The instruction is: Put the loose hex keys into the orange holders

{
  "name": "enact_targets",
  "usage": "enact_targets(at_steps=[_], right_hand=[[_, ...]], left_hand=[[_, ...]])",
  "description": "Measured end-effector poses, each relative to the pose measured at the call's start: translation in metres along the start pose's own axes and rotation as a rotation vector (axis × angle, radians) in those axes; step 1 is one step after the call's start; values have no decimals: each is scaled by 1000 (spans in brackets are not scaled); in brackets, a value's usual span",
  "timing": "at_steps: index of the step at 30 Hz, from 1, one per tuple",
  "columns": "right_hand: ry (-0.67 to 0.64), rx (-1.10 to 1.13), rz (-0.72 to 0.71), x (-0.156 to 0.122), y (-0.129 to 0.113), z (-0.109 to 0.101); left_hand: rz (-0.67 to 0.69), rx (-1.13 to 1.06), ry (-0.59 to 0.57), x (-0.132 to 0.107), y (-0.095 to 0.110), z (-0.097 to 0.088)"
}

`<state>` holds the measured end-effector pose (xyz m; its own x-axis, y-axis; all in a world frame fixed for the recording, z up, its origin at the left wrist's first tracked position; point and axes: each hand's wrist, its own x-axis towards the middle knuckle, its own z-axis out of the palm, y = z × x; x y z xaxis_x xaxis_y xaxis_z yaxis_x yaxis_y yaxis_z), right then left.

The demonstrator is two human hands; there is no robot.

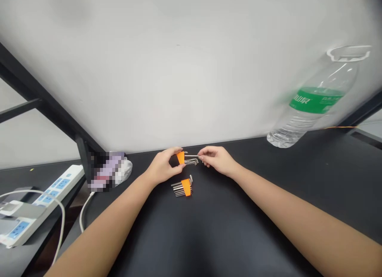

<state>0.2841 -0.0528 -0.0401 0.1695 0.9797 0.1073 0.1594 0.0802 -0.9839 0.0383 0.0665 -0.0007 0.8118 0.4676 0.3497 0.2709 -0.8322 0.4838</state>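
My left hand [163, 165] grips an orange hex key holder [180, 157] between thumb and fingers, near the back of the black table. Several silver L-shaped hex keys [191, 162] stick out of its right side. My right hand [219, 160] pinches the end of one long hex key [192, 156], whose other end reaches the holder; whether it sits inside a slot I cannot tell. Closer to me, a second orange holder [186, 187] lies on the table with several hex keys through it, touched by neither hand.
A large clear bottle [310, 106] with a green label stands at the back right against the white wall [191, 70]. At left are a white power strip [44, 205], white cables [63, 217], a black metal frame [44, 98] and a crumpled clear plastic bag [123, 171].
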Motion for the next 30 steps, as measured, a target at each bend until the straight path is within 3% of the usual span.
enact_targets(at_steps=[10, 20, 25, 30], right_hand=[[17, 34, 11, 2, 4, 1], [91, 87, 24, 1, 3, 0], [73, -11, 18, -2, -2, 7], [103, 24, 6, -5, -6, 11]], left_hand=[[88, 142, 22, 0, -17, 11], [115, 150, -8, 2, -14, 11], [129, 135, -37, 1, -14, 14], [116, 88, 33, 1, -16, 15]])
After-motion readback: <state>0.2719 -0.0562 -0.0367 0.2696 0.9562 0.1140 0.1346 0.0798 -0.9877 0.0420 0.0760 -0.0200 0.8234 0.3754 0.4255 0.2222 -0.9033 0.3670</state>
